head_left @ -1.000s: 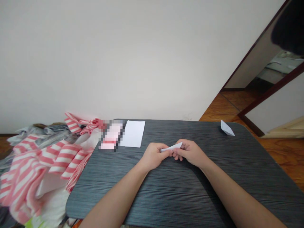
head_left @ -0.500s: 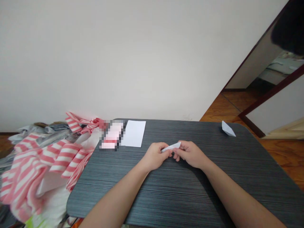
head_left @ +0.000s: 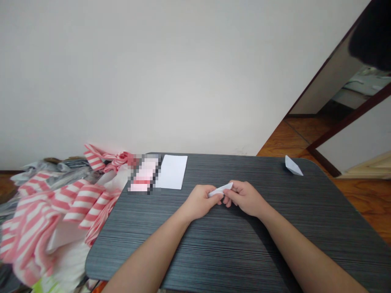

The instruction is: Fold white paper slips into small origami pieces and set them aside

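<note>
A small folded piece of white paper (head_left: 220, 189) is pinched between both my hands just above the dark striped table (head_left: 214, 244), near its middle. My left hand (head_left: 200, 202) is closed on the paper's left end, knuckles up. My right hand (head_left: 247, 197) is closed on its right end, fingers curled under. Only the top edge of the folded paper shows; the rest is hidden between my fingers.
A flat white sheet (head_left: 172, 171) lies at the table's far left, beside a blurred pink patch (head_left: 143, 174). A finished folded paper shape (head_left: 293, 166) sits at the far right corner. Red-and-white striped bags (head_left: 55, 211) pile up left of the table. Wooden floor and a doorway lie to the right.
Both hands stay together on the folded paper; the fingers have shifted only slightly. The view has moved a little.
</note>
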Motion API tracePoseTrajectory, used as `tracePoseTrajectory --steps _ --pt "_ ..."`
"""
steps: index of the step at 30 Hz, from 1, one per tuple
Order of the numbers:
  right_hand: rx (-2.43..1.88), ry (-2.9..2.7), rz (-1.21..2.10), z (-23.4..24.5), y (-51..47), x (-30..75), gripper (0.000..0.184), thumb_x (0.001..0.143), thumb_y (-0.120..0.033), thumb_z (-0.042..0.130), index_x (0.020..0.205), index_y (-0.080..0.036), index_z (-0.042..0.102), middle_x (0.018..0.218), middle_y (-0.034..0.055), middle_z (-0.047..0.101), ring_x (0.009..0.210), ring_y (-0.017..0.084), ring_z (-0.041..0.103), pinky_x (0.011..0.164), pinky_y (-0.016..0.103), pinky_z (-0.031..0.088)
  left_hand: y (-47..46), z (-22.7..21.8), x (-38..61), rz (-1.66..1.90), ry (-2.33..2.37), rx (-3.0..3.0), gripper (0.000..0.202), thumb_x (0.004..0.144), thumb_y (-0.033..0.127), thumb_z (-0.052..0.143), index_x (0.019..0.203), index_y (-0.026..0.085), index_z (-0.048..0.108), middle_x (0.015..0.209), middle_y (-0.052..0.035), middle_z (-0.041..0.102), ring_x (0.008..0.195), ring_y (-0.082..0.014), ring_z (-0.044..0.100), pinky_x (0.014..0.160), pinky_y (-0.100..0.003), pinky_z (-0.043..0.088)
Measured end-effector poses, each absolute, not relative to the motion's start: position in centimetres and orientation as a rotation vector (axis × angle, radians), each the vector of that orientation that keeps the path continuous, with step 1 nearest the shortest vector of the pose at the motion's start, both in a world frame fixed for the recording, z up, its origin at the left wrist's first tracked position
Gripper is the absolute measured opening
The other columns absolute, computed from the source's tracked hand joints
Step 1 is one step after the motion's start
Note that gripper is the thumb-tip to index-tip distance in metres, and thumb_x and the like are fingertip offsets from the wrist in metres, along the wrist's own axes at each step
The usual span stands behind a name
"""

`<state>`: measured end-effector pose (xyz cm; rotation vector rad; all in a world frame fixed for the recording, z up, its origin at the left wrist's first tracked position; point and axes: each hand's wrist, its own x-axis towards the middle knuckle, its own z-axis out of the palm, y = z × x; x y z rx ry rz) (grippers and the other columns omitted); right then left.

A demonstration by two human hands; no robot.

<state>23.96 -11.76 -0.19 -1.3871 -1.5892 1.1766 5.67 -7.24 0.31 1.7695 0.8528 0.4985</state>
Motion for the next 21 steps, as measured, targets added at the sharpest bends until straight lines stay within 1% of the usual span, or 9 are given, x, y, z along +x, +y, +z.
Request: tracePoseTrajectory --steps 6,10,17,21 --pt "-1.309 -1.527 1.222 -0.63 -11.56 23.93 0.026 0.084 -0.039 0.052 0.076 -0.015 0.058 0.067 0.0038 0.065 0.054 0.012 0.06 0.05 0.023 0.045 -7.23 0.66 5.55 0.477 0.823 1.742 0.032 0.08 0.036 0.049 0.067 0.012 0.066 0.061 -0.0022 0.062 0.053 -0.0096 0.046 0.051 -0.02 0.031" --pt "-1.351 -1.487 1.194 -0.52 -11.6 24.03 0.029 0.086 -0.039 0.049 0.074 -0.015 0.059 0.065 0.0045 0.066 0.051 0.011 0.058 0.047 0.023 0.042 -7.16 0.52 5.42 0.456 0.825 1.746 0.034 0.08 0.037 0.048 0.067 0.012 0.067 0.059 -0.0023 0.061 0.051 -0.0092 0.045 0.049 -0.02 0.029" --pt "-1.346 -1.463 1.214 -0.56 -11.61 24.08 0.034 0.086 -0.044 0.047 0.071 -0.015 0.059 0.064 0.0048 0.066 0.05 0.011 0.057 0.045 0.023 0.042 -7.2 0.56 5.39 0.425 0.847 1.733 0.032 0.078 0.036 0.05 0.067 0.011 0.068 0.054 -0.0009 0.056 0.047 -0.0078 0.039 0.045 -0.019 0.025" --pt "-1.333 -1.456 1.223 -0.79 -11.57 24.11 0.038 0.087 -0.045 0.044 0.07 -0.016 0.059 0.063 0.005 0.066 0.051 0.012 0.057 0.045 0.023 0.042 -7.19 0.65 5.39 0.424 0.839 1.718 0.031 0.078 0.035 0.05 0.067 0.012 0.068 0.055 -0.001 0.058 0.047 -0.0079 0.04 0.045 -0.019 0.026"
